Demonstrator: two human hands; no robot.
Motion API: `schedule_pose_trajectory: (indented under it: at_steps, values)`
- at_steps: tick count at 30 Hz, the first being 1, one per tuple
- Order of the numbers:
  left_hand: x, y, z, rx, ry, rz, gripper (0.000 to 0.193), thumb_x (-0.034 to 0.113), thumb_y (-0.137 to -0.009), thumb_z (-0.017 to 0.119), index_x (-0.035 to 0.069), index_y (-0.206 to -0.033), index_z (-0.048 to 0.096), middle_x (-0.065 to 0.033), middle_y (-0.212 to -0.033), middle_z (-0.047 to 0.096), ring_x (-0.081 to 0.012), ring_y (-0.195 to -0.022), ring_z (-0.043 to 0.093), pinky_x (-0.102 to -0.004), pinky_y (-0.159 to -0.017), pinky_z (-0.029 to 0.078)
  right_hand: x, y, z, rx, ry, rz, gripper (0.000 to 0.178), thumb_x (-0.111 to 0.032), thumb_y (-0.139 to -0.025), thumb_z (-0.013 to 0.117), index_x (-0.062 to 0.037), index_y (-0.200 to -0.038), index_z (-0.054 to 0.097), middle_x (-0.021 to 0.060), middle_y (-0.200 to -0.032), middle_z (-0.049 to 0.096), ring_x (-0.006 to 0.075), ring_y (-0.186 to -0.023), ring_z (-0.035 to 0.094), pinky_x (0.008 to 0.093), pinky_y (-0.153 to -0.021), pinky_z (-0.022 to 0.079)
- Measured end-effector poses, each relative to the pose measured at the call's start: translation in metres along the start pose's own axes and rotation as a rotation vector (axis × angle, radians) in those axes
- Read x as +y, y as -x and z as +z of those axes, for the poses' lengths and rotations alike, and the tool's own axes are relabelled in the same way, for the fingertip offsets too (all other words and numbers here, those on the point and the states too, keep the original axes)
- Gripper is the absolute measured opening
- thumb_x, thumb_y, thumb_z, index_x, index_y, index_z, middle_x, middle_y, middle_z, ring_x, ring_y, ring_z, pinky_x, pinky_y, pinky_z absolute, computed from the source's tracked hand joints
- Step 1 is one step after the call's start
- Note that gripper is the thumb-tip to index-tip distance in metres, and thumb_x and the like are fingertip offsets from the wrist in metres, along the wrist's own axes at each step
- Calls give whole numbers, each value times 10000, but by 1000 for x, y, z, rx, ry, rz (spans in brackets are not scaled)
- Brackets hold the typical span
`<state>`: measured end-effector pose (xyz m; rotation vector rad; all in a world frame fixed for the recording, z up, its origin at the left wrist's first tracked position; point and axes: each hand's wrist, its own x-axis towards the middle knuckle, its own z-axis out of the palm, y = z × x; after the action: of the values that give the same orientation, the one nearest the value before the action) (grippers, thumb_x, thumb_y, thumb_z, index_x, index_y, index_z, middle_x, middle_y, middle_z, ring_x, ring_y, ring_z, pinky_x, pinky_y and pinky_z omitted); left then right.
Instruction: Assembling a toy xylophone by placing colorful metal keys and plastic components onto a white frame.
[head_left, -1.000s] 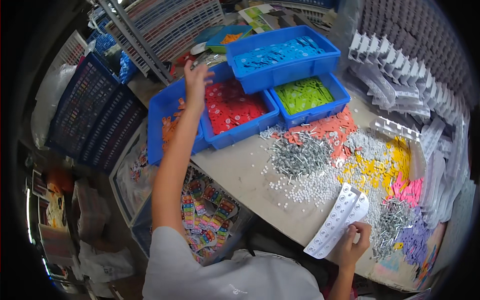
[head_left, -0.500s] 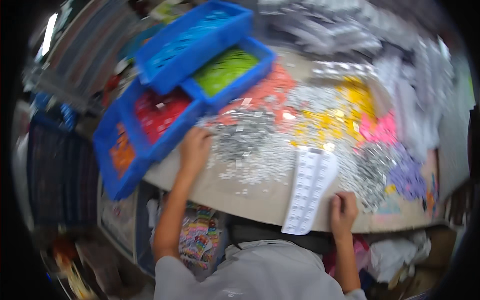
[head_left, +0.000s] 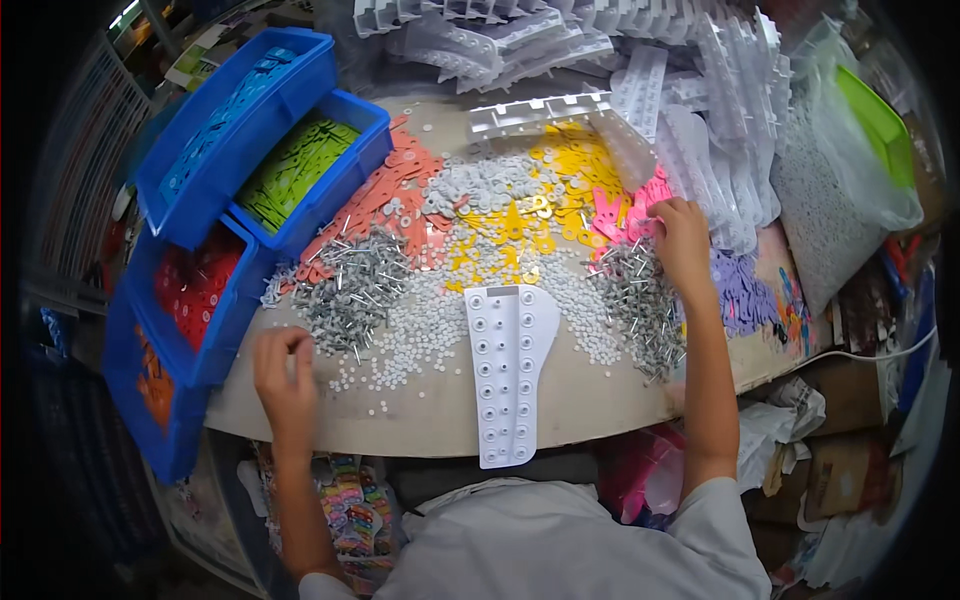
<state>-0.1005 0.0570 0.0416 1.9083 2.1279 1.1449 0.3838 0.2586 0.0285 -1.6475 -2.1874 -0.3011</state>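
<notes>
My right hand [head_left: 684, 240] reaches to the far right of the table, its fingertips pinched at the edge of a small heap of pink rabbit-shaped plastic pieces [head_left: 608, 214]. My left hand [head_left: 285, 370] hovers at the table's left front, fingers curled; anything inside them is hidden. Between the hands lies a white plastic board [head_left: 510, 370] with rows of round sockets, its near end over the table edge. Around its far end spread small white discs [head_left: 410, 345]. Metal rivet-like pins are heaped on the left [head_left: 355, 285] and on the right [head_left: 640, 300].
Blue bins [head_left: 190, 385] at the left hold red, orange, green and light blue pieces. Coral [head_left: 375, 195], yellow [head_left: 580, 165] and purple pieces [head_left: 740, 290] are heaped on the table. White boards [head_left: 735, 120] stack at the back; a clear bag [head_left: 835, 190] stands at the right.
My right hand has moved away from the front edge up to the pink pieces. My left hand has drawn back from beside the metal pins toward the front left. The view has shifted.
</notes>
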Motion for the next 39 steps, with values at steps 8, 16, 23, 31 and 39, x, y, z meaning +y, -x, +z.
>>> schedule_pose_trajectory:
  at_steps: [8,16,23,31,39]
  values:
    - [21,15,16,-71,168,-119,147,-54,-852,692,-16,-994,696,-118,-949,657,-253,-882,648,-348,-774,514,31,-17,16,-170,-60,-81,79,-43,-813,686,-45,-892,681,139,-937,649,367,-938,608,481,-828,490]
    - [28,2,27,-37,331,-157,128,-30,-882,690,-19,-1006,719,-82,-952,682,-179,-849,627,-282,-738,480,19,-9,5,-118,-11,-51,120,-10,-891,596,-17,-1011,594,175,-946,639,391,-918,592,473,-813,467]
    - [58,-14,93,-147,535,43,141,15,-872,738,15,-1012,753,-80,-944,709,-185,-847,660,-301,-691,505,-131,36,-29,-165,-782,37,146,91,-872,614,-2,-979,652,135,-979,642,297,-943,633,378,-841,504]
    - [83,-24,128,-304,531,100,140,73,-859,754,4,-968,702,-101,-907,706,-231,-840,680,-346,-724,527,-182,52,4,-200,-883,45,224,11,-869,686,-13,-1081,620,95,-962,644,203,-841,624,313,-793,491]
    - [91,-18,135,-344,504,155,108,81,-836,733,48,-914,666,-107,-875,670,-315,-889,648,-423,-763,527,-180,48,6,-299,-708,-51,199,33,-825,722,-23,-987,621,124,-1013,652,278,-879,598,378,-793,509]
